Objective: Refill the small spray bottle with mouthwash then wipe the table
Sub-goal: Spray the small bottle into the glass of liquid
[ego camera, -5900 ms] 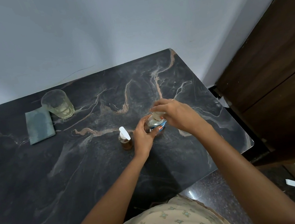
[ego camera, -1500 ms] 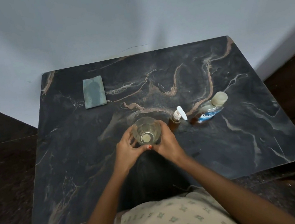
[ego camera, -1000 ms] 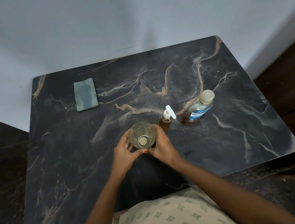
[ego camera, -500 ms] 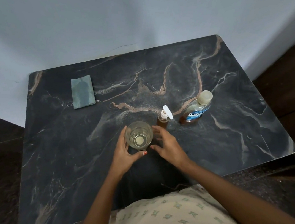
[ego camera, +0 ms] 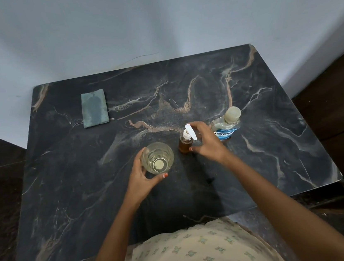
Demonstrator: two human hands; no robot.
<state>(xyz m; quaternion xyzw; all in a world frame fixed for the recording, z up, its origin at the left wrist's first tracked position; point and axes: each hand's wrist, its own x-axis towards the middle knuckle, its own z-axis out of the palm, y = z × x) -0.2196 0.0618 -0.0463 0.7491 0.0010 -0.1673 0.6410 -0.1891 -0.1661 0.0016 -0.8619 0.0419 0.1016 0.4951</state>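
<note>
The left hand (ego camera: 139, 181) now holds the glass (ego camera: 157, 158) alone, fingers curled round it. The right hand (ego camera: 206, 144) has left it and arches, fingers spread, over the small spray bottle (ego camera: 186, 142) just beside; probably opening follows.

Both bare arms reach forward and lean in toward each other. The left grip (ego camera: 139, 177) is nearer the body. Its fingers and thumb curl round a glass (ego camera: 158, 161), and the thumb nail is orange. The right grip (ego camera: 207, 143) is a bit farther out, palm down. Its fingers and thumb bend in a wide curve by the small spray bottle (ego camera: 184, 145), not closed on it.
</note>
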